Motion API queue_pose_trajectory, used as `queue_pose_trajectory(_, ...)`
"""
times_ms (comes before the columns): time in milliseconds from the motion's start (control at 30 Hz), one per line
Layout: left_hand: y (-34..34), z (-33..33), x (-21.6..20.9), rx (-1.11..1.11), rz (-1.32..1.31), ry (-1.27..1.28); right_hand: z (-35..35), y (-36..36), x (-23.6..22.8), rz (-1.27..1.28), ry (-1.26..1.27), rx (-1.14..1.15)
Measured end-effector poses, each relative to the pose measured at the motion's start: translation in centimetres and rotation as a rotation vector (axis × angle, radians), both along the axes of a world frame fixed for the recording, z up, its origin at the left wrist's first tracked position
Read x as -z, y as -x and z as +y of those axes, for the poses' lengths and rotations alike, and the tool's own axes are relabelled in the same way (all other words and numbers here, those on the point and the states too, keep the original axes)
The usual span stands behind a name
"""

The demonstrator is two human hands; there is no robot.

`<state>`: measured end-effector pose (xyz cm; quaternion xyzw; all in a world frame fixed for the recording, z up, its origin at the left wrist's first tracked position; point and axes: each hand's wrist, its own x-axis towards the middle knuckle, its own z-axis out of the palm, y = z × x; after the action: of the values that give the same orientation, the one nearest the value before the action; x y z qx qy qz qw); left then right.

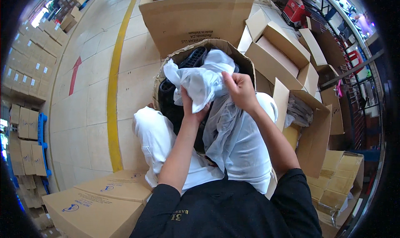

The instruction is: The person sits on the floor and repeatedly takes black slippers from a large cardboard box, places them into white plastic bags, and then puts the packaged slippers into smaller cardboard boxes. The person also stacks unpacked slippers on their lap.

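Observation:
Both hands are on a crumpled, thin white plastic bag, held over an open carton between my knees. My left hand supports the bag from below, with its fingers curled round the underside. My right hand pinches the bag's right edge between thumb and fingers. Whether anything is inside the bag cannot be made out. Under it in the carton lie black shoes or soles with a ridged tread, partly covered. More greyish see-through plastic hangs below my right hand across my right thigh.
A large open carton stands just beyond. Several open cartons crowd the right, one holding clear plastic. A closed carton sits at lower left. A yellow floor line runs left of me; stacked cartons stand farther left.

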<state>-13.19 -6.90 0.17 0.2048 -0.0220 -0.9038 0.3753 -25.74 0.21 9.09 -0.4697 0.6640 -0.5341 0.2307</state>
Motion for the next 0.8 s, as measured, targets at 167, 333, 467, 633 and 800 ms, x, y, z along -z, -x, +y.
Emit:
queue_pose_trajectory(167,-2.9,2.3,0.1,0.224,-0.304,0.124,-2.2,0.0,-0.3,-0.141,0.089,-0.009)
queue_pose_trajectory(333,-5.6,11.7,-2.2,-0.176,-1.054,1.041,-3.4,-0.2,-3.3,-0.136,0.076,-0.03)
queue_pose_trajectory(467,-5.4,14.1,-0.7,-0.1,-1.492,1.446,-5.5,-2.0,-4.9,-0.022,0.106,-0.068)
queue_pose_trajectory(633,-5.2,11.2,1.3,-0.205,-1.702,1.421,-5.0,-3.5,-9.2,0.193,0.306,-0.067)
queue_pose_trajectory(800,-4.8,10.5,0.4,-0.096,-1.758,1.369,-5.3,-1.8,-15.1,0.224,0.355,-0.025)
